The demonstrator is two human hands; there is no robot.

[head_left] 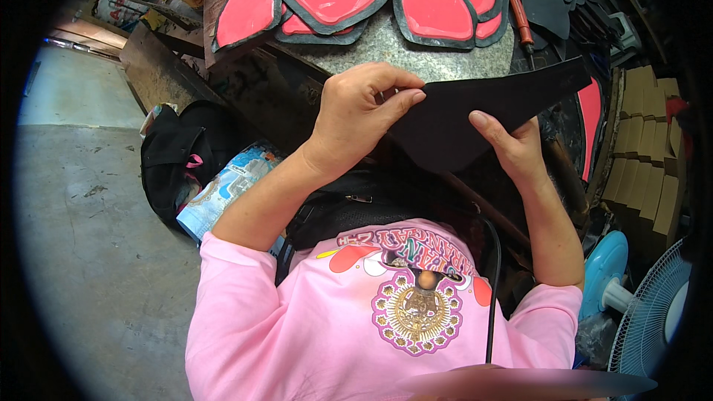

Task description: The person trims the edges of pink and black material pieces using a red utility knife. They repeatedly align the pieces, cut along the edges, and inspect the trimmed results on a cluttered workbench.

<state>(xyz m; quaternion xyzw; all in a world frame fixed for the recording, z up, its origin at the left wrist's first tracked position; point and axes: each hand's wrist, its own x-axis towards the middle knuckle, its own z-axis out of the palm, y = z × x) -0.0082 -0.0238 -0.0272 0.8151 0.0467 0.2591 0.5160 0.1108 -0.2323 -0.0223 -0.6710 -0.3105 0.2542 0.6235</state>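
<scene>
Beside speckled grey worktop (371, 53), held black piece (453, 122), grey floor (96, 200), white fan (650, 319)

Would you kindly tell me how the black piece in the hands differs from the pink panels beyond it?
The black piece looks all black; the pink panels have pink centres. The black piece is held by the left hand and right hand; the pink panels lie overlapping, mostly on the grey slab. Both have black edges.
</scene>
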